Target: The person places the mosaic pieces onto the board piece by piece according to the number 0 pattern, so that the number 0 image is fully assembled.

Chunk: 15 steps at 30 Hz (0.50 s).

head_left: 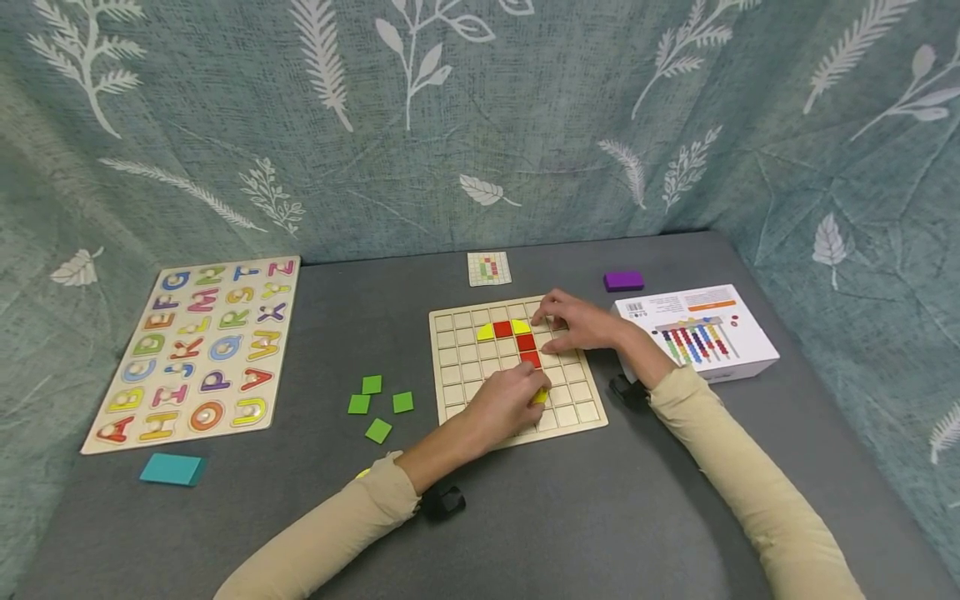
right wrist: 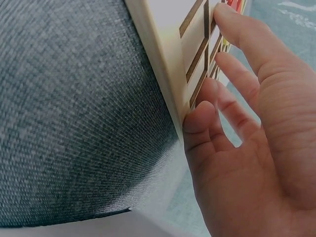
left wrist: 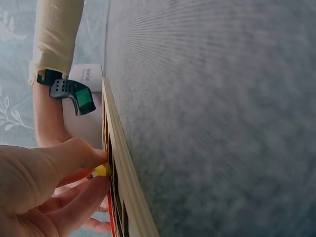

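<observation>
A wooden grid board (head_left: 457, 375) lies on the grey table. On it, yellow quarter-round tiles (head_left: 486, 332) flank a red square tile (head_left: 502, 329), and two more red tiles (head_left: 527, 342) run down towards the viewer. My left hand (head_left: 506, 404) pinches a yellow tile (left wrist: 101, 170) between thumb and finger, at the board's surface below the red ones. The exact shape of that tile is mostly hidden by the fingers. My right hand (head_left: 581, 323) rests on the board's right part, its fingertips (right wrist: 224, 11) touching the surface and holding no tile.
Several green square tiles (head_left: 402, 402) lie left of the board. Behind it stands a small pattern card (head_left: 489, 269). A letter puzzle board (head_left: 187, 358) and a teal block (head_left: 172, 469) are at left. A white box (head_left: 738, 333) and a purple block (head_left: 624, 282) sit at right.
</observation>
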{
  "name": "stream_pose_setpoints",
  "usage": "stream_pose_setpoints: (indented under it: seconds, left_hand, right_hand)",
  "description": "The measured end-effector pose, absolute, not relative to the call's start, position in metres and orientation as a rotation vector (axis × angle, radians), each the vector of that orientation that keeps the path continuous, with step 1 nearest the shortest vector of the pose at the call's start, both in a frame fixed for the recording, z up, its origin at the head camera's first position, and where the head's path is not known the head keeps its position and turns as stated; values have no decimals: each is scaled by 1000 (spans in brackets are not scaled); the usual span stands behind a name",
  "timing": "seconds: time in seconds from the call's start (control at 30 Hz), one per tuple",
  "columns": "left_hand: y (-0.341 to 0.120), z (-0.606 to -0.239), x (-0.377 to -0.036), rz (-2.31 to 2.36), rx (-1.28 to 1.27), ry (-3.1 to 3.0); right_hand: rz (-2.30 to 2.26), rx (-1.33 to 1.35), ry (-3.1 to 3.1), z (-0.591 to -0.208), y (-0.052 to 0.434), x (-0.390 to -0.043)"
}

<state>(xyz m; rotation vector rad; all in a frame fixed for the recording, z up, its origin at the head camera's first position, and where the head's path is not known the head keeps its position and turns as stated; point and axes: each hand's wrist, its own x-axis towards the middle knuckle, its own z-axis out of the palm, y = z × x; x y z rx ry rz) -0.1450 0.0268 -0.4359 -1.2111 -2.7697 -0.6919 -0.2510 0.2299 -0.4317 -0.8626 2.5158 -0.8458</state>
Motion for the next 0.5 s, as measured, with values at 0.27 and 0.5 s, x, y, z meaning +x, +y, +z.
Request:
stream_pose_setpoints:
  seconds: [0.27,0.5]
  left_hand:
    - [36,-431,-141,-416,-1203,-2793]
    - [37,-430,-142,-403,-1197,-2819]
  right_hand:
    - [-839,-878,2510,-432,230,-250]
    - [-844,-876,2512,-433,230,-252]
